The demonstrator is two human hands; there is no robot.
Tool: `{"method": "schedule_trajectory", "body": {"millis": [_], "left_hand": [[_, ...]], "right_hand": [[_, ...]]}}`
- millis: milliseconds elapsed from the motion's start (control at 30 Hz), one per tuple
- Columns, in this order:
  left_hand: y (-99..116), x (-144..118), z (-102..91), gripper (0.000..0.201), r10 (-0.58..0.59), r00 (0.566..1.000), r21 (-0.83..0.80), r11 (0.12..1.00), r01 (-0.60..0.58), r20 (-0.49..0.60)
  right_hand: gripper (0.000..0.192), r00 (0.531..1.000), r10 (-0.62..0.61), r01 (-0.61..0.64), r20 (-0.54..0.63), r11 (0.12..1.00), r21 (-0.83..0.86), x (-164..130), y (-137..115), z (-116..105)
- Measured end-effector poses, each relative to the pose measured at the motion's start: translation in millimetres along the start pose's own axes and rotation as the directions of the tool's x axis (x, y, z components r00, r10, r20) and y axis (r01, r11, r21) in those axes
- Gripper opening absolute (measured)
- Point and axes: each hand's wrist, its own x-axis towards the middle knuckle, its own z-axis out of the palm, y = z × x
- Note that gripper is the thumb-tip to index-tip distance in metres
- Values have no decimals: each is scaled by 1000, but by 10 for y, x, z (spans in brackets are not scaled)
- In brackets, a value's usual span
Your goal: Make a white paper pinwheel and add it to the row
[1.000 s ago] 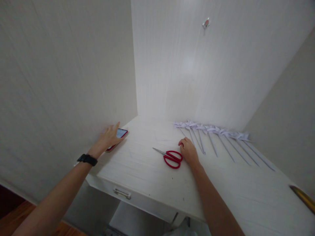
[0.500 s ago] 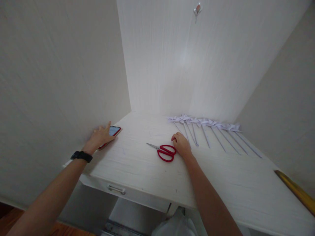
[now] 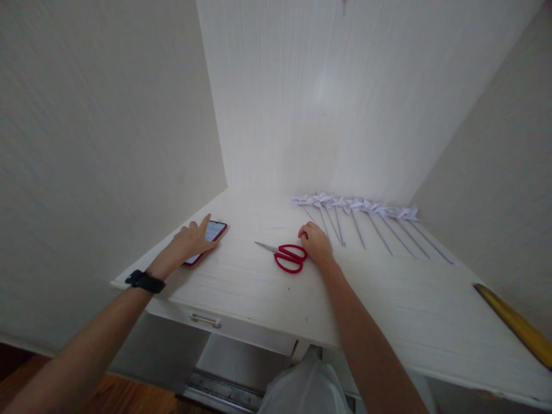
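My left hand lies on a red-cased phone with a lit screen, index finger stretched over the glass. A black watch sits on that wrist. My right hand rests curled on the white desk, touching the red handles of a pair of scissors whose blades point left. Just behind and right of this hand lies a row of several white paper pinwheels on sticks.
The desk stands in an alcove with white walls on the left, back and right. A drawer handle shows below the front edge. A brass-coloured bar crosses the far right. A white plastic bag sits under the desk.
The phone has moved away from the left wall toward the desk's middle under my left hand. My right hand stays by the scissors. The view has tilted down slightly.
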Motion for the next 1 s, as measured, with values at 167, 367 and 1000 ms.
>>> {"method": "schedule_trajectory", "body": {"millis": [167, 367, 1000], "left_hand": [[392, -212, -58, 83, 19, 1000, 22, 1000, -19, -1], [691, -379, -110, 84, -16, 999, -20, 1000, 15, -40], [-302, 304, -103, 111, 498, 858, -589, 733, -341, 124]], "right_hand": [[22, 1000, 10, -10, 2, 1000, 12, -7, -2, -1], [23, 1000, 16, -16, 4, 999, 28, 0, -6, -9], [21, 1000, 27, -26, -15, 996, 87, 39, 46, 26]]}}
